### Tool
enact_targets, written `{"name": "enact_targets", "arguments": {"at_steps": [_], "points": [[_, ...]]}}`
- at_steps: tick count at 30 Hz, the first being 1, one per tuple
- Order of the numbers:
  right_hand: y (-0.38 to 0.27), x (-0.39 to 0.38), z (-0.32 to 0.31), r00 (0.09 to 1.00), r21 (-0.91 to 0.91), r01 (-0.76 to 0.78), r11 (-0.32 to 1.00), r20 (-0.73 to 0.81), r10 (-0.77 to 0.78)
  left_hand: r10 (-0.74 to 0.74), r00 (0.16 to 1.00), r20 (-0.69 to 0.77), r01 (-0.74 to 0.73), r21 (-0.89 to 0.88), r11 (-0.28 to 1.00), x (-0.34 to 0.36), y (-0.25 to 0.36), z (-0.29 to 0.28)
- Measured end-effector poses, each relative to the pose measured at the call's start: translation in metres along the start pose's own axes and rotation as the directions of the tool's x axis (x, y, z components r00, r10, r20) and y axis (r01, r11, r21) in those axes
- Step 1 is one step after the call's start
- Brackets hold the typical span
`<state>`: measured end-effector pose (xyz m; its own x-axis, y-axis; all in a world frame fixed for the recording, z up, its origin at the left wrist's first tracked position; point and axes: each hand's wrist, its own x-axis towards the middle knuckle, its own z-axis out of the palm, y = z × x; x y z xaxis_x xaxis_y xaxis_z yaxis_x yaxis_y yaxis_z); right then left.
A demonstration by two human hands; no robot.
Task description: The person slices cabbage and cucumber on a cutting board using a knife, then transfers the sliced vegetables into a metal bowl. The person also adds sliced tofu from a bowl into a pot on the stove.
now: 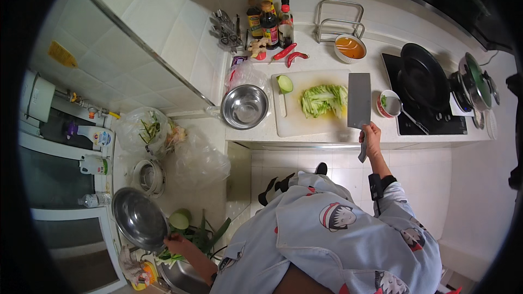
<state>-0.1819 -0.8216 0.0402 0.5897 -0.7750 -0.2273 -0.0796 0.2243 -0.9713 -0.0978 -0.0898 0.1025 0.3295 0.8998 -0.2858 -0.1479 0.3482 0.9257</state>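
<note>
My right hand grips a wide cleaver, its blade raised by the right edge of the white cutting board. On the board lie a heap of pale green shredded vegetable and a short green-skinned vegetable piece. A steel bowl sits just left of the board. At the lower left, my left hand is closed on the rim of a second steel bowl, held tilted over the sink area, beside leafy greens.
Bottles, red chilies and an orange-filled bowl stand at the back. Right are a small red bowl and a black pan on the cooktop. Plastic bags, a sink and a white pot are left.
</note>
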Motion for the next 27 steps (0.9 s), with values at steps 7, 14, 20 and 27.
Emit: {"name": "enact_targets", "arguments": {"at_steps": [7,14,20,27], "points": [[0.036,0.101,-0.030,0.995,0.130,-0.092,0.987,0.043,0.087,-0.158,0.882,0.444,0.197,-0.043,0.980,-0.155,-0.023,0.074],[0.042,0.134,-0.019,0.978,0.222,-0.161,0.962,0.166,0.125,-0.329,0.723,0.608,0.254,0.208,0.944,-0.268,-0.070,0.124],[0.042,0.121,-0.005,0.969,0.251,-0.210,0.945,0.185,0.166,-0.401,0.647,0.649,0.222,0.342,0.913,-0.326,-0.090,0.152],[0.046,0.112,0.018,0.950,0.302,-0.256,0.918,0.255,0.181,-0.426,0.618,0.661,0.127,0.450,0.884,-0.360,-0.102,0.171]]}}
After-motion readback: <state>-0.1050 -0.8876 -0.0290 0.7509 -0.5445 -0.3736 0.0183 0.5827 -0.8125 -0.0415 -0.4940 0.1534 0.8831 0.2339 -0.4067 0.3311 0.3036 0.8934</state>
